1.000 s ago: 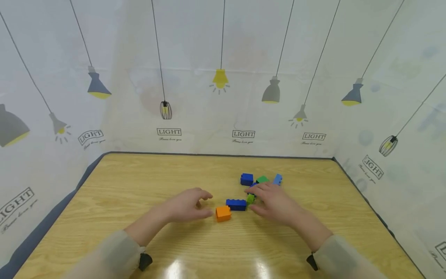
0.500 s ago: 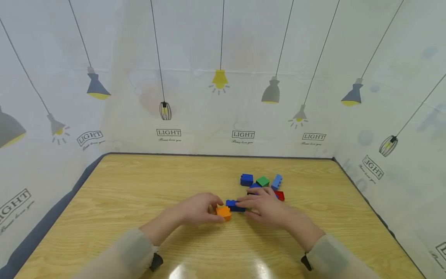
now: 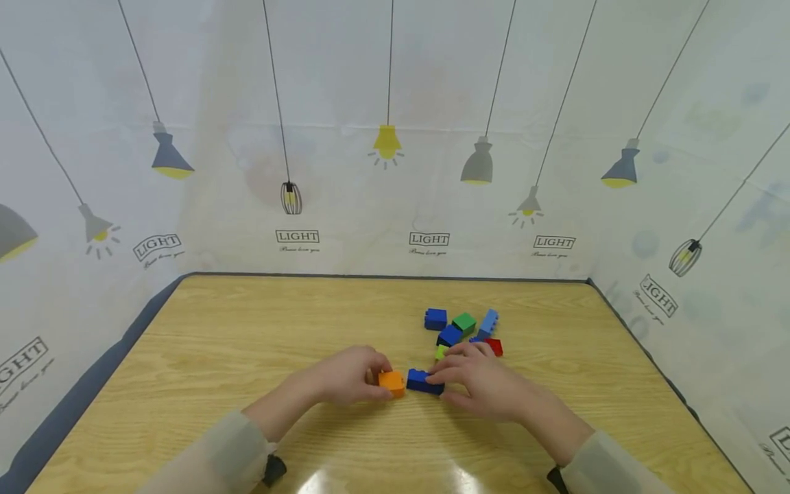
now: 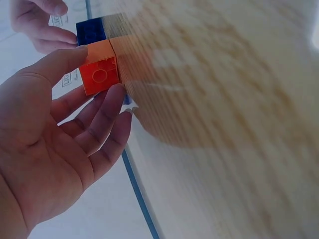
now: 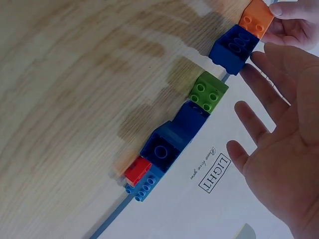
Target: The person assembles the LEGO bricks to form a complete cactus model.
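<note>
On the table my left hand pinches an orange building block between thumb and fingers. In the left wrist view the block's hollow underside faces the camera. My right hand holds the right end of a long dark blue building block, fingers on its far side and thumb nearer. The right wrist view shows the blue block's studs turned toward the orange block. The two blocks lie almost end to end, with a narrow gap in the head view.
Behind the right hand lie a lime green block, a green block, a red block, a light blue block and several dark blue blocks. A lamp-printed white sheet borders the table.
My left hand has moved right and taken hold of the orange block. My right hand has come from the block group to the long blue block, which has shifted nearer and turned slightly.
</note>
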### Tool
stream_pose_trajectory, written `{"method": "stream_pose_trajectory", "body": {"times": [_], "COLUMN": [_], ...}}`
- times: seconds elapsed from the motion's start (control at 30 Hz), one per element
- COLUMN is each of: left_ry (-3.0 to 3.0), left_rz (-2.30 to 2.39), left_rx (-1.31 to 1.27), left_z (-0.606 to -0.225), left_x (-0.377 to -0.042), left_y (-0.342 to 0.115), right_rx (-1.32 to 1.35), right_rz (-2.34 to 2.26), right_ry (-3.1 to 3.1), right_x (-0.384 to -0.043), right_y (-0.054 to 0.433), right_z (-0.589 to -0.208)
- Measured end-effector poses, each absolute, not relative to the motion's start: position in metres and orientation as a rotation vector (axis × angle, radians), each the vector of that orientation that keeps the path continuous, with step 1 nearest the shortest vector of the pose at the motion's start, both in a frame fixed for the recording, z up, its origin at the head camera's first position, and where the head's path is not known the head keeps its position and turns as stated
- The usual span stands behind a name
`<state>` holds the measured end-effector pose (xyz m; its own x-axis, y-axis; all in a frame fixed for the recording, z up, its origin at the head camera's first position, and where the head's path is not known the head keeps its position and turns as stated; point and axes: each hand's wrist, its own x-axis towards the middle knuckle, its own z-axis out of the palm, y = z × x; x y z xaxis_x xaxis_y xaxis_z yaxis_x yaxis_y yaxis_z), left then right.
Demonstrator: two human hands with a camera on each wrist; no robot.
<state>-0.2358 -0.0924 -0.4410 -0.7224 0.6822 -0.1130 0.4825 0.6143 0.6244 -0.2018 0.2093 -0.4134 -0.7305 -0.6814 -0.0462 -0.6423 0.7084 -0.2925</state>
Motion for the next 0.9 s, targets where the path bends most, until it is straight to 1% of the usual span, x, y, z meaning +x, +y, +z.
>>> {"method": "stream_pose_trajectory", "body": {"times": [0.33,0.57,0.9], "left_ry": [2.468,2.447,2.431], "left_rz": [0.871,0.879,0.966], "left_rx": [0.897,0.886,0.887], "left_z": [-0.442,-0.444,-0.443], "left_x": [-0.232,-0.229,-0.227], "left_y": [-0.095,-0.096,-0.099], "right_rx": [-1.047,-1.017,-0.909], "right_rz": [-0.445,-0.363,-0.437], "right_ry": [2.806,2.82,2.757], "right_x": [-0.2,-0.203,-0.201], "right_y": [0.205,0.197,0.195], "right_z": [-0.417,-0.424,-0.422]}}
